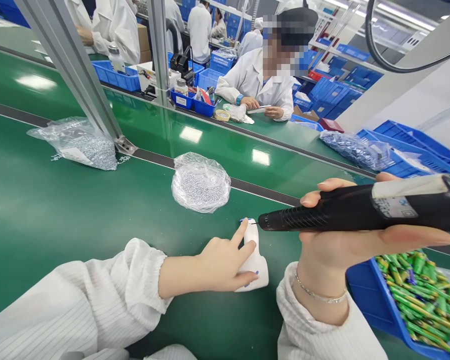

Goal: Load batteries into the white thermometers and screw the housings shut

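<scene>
My right hand (337, 245) is wrapped around a black electric screwdriver (345, 209), held nearly level with its tip pointing left. The thin bit meets or comes very close to the upper end of a white plastic housing (261, 270) lying on the green work surface. My left hand (225, 262) holds that housing down, index finger stretched toward the upper end and thumb across the wide lower end. Small blue bits show at the housing's upper end and by my thumb. My left fingers hide part of the housing.
Beyond the housing lies a clear bag of small metal screws (200, 185); another screw bag (86, 147) has spilled some beside a metal post (86, 75). At lower right stands a blue bin (375, 300) of green cylindrical pieces. A co-worker (262, 85) sits across the bench.
</scene>
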The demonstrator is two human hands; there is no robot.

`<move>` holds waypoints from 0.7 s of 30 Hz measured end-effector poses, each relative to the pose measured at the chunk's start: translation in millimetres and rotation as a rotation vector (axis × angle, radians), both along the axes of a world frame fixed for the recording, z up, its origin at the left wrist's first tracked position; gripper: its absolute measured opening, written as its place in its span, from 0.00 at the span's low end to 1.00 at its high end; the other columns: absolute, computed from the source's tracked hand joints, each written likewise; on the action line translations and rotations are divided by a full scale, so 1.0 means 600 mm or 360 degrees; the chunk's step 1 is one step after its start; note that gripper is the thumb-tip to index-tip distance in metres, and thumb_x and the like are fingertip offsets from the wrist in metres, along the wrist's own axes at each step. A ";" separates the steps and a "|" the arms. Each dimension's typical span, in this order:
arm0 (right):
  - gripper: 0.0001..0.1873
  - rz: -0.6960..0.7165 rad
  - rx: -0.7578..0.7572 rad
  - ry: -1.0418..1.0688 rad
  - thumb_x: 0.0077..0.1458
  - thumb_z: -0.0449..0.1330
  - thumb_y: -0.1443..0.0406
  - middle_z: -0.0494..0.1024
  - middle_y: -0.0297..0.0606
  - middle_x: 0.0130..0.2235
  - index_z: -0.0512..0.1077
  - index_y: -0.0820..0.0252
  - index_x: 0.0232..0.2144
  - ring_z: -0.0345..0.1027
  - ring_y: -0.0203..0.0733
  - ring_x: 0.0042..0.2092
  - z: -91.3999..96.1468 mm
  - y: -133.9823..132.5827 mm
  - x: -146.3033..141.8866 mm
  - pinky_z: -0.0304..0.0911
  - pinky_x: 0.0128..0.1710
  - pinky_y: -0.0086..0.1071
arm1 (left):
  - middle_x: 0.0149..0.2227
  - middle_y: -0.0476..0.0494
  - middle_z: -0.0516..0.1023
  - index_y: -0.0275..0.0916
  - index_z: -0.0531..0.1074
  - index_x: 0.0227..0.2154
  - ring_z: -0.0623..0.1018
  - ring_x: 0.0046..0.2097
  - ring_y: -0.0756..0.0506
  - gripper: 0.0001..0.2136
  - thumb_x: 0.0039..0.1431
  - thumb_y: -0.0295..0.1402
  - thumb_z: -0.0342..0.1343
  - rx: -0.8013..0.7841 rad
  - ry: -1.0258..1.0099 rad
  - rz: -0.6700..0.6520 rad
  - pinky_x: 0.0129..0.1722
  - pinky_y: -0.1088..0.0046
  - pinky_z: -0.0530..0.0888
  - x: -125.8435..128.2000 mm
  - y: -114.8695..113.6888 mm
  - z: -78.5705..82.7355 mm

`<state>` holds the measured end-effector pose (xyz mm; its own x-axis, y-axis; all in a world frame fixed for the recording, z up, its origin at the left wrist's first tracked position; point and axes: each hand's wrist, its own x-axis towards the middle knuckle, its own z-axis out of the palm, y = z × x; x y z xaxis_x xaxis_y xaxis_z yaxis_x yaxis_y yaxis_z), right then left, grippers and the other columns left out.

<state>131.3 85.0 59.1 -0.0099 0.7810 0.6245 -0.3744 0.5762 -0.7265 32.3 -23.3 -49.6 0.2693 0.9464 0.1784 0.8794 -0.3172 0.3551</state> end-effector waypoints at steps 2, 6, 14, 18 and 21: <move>0.35 0.0032 -0.0042 0.0021 0.39 0.62 0.38 0.73 0.33 0.27 0.61 0.57 0.38 0.64 0.40 0.20 0.004 -0.005 -0.003 0.58 0.14 0.31 | 0.61 0.22 0.52 0.37 0.64 0.47 0.75 0.21 0.44 0.25 0.55 0.51 0.48 -0.0137 0.0036 -0.0006 0.18 0.67 0.68 -0.001 0.002 0.005; 0.37 0.0049 -0.0141 0.0052 0.34 0.65 0.39 0.72 0.31 0.26 0.60 0.57 0.36 0.61 0.39 0.19 0.016 -0.015 -0.008 0.57 0.15 0.30 | 0.63 0.23 0.47 0.38 0.57 0.52 0.77 0.24 0.42 0.27 0.56 0.52 0.44 -0.0301 0.0122 -0.0042 0.20 0.63 0.71 -0.002 0.005 0.012; 0.36 0.0017 -0.0164 0.0020 0.34 0.64 0.38 0.72 0.30 0.26 0.60 0.55 0.36 0.61 0.39 0.19 0.018 -0.015 -0.008 0.54 0.14 0.31 | 0.63 0.22 0.45 0.37 0.57 0.52 0.77 0.25 0.43 0.29 0.57 0.54 0.42 -0.0368 0.0169 -0.0062 0.21 0.64 0.71 0.000 0.008 0.012; 0.37 -0.0001 -0.0133 -0.0018 0.35 0.62 0.36 0.72 0.32 0.27 0.60 0.56 0.37 0.61 0.39 0.19 0.008 -0.010 -0.007 0.56 0.15 0.31 | 0.60 0.25 0.53 0.38 0.57 0.53 0.76 0.26 0.43 0.28 0.58 0.53 0.40 -0.0358 0.0224 -0.0056 0.20 0.65 0.71 0.003 0.004 0.020; 0.38 -0.0014 -0.0099 -0.0023 0.37 0.60 0.35 0.71 0.31 0.27 0.59 0.56 0.38 0.61 0.39 0.18 0.001 -0.007 -0.008 0.56 0.15 0.31 | 0.55 0.28 0.60 0.40 0.53 0.57 0.76 0.27 0.43 0.28 0.59 0.52 0.39 -0.0256 0.0263 -0.0198 0.19 0.66 0.70 0.009 -0.004 0.024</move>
